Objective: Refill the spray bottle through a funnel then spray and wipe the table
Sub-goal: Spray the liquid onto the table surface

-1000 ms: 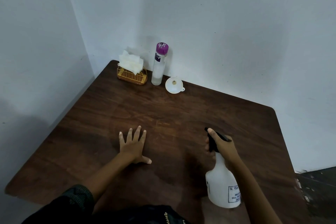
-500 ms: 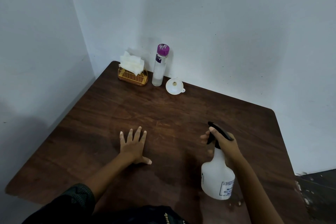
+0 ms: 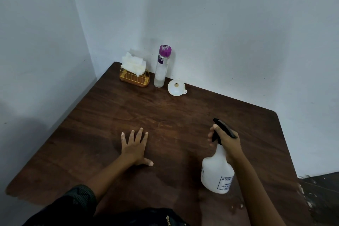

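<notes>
Two hands are at work over a dark wooden worktop [image 3: 183, 115]. The right hand [image 3: 229, 143] grasps the neck of the white spray bottle [image 3: 216, 174], fingers curled at the black trigger head. The bottle is held tilted near the front right of the worktop, base toward the person and nozzle pointing away and leftward. Compared with one second ago, the bottle sits higher in the view and its nozzle has lifted; since half a second ago the shift is slight. The left hand [image 3: 134, 147] lies released, palm down, fingers spread and thumb out, flat on the worktop left of the bottle and well apart from it; its place matches both earlier frames. At the far corner, along the wall, stand from left to right a gold wire rack [image 3: 134, 80] holding white tissues [image 3: 133, 64], an upright clear bottle [image 3: 161, 69] with a purple cap just beside the rack, and a white funnel [image 3: 176, 87] with its wide mouth facing the camera. These have not moved. A dark sleeve [image 3: 80, 198] covers the left upper arm.
</notes>
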A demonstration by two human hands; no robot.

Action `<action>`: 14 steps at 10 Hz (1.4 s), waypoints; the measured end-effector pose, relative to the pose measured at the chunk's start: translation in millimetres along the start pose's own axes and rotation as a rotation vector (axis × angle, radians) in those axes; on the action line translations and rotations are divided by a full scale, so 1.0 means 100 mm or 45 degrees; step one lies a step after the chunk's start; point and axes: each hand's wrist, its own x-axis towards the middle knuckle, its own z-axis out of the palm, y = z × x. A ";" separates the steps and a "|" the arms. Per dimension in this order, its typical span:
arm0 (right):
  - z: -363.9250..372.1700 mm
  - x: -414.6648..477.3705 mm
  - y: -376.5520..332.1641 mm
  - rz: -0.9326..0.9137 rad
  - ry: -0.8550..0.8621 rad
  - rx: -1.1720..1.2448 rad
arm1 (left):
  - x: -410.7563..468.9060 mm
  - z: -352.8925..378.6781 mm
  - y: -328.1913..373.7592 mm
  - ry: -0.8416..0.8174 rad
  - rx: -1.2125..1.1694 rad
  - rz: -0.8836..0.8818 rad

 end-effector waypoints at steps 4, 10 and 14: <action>0.00 -0.04 -0.02 0.074 0.075 -0.003 | 0.00 -0.01 0.00 -0.004 0.005 0.005; -0.03 0.03 0.02 0.102 -0.162 -0.208 | -0.01 -0.01 0.01 -0.008 -0.007 -0.004; 0.02 0.02 -0.05 0.128 -0.279 -0.260 | -0.02 -0.02 0.01 -0.012 -0.007 -0.012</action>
